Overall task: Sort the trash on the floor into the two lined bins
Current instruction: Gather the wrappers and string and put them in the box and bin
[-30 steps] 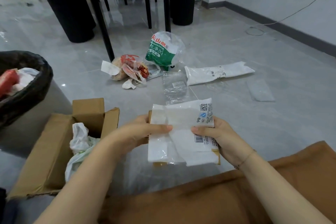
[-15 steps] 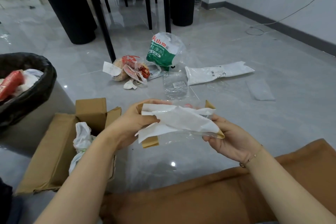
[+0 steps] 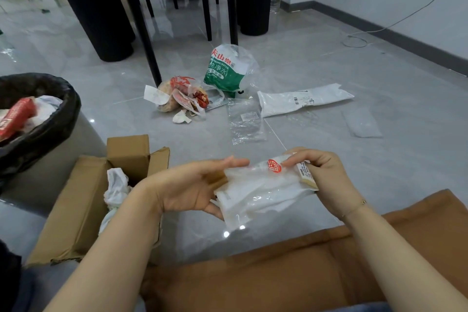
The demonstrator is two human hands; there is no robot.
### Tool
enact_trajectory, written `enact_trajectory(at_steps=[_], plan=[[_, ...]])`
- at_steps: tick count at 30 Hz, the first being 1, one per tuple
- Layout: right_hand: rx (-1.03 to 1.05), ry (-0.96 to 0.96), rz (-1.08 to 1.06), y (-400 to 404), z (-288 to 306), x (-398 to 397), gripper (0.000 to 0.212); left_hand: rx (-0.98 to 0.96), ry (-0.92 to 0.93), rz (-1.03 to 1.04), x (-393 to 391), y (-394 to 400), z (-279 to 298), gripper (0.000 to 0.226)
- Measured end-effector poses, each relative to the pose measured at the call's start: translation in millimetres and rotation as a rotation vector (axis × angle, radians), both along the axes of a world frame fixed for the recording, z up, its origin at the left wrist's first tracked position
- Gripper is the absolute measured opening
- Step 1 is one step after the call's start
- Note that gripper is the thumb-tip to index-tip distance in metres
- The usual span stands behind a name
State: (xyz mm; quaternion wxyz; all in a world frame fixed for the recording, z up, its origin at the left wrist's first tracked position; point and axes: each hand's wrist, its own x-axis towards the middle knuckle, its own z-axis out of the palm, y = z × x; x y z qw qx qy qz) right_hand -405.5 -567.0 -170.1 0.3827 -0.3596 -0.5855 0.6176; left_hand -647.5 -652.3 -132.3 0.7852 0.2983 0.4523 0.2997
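Note:
A clear plastic food wrapper (image 3: 258,192) with a red round sticker and white paper inside is held above the floor between both hands. My left hand (image 3: 195,187) supports its left end, palm up, fingers and thumb curled round the edge. My right hand (image 3: 321,172) pinches its right end. A black-lined bin (image 3: 50,119) with a red carton and white trash stands at the left. Loose on the floor lie a green-and-white water-label bag (image 3: 225,71), a bag of food scraps (image 3: 182,95), a white mailer (image 3: 301,101) and a clear bag (image 3: 247,124).
An open cardboard box (image 3: 83,197) with a crumpled white bag stands by my left forearm. Another clear wrapper (image 3: 362,124) lies at the right. Black chair and table legs (image 3: 141,23) stand behind the trash. A cable (image 3: 359,38) runs along the wall. Brown cloth covers my lap (image 3: 291,271).
The wrapper has been turned over in both hands: its printed white back faced me, now the clear side with the red sticker does. My left palm has rolled upward.

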Motion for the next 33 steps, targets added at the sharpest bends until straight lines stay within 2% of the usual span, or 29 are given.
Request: enact_trajectory(at_steps=[3,6,9,11,15,18,19,25,28,30,33], plan=[[0.018,0.047,0.002,-1,2,-2,0.06,-0.008,0.078,-0.127,5,1,-5,0.048],[0.051,0.049,-0.014,-2,2,-3,0.06,0.005,0.224,-0.082,20,4,-13,0.04],[0.062,-0.011,0.007,3,1,3,0.049,0.071,0.404,0.006,26,9,-20,0.024],[0.036,-0.069,0.1,9,1,8,0.05,0.164,0.569,0.033,23,11,-19,0.017],[0.073,-0.174,0.184,9,11,9,0.019,0.422,0.982,-0.023,16,7,-20,0.016],[0.212,-0.483,0.346,0,8,2,0.041,0.53,0.966,-0.019,27,6,-19,0.015],[0.194,-0.523,0.384,-3,6,0,0.038,0.554,0.969,-0.016,30,6,-20,0.013],[0.155,-0.507,0.364,-4,3,-4,0.022,0.556,0.934,0.092,32,1,-20,0.016],[0.127,-0.445,0.294,-11,-1,-15,0.014,0.551,0.934,0.197,26,-6,-17,0.027],[0.111,-0.429,0.236,-12,-6,-18,0.01,0.548,1.104,0.274,17,-13,-17,0.042],[0.145,-0.428,0.126,-13,-10,-19,0.013,0.477,1.585,0.499,-4,-28,-18,0.066]])
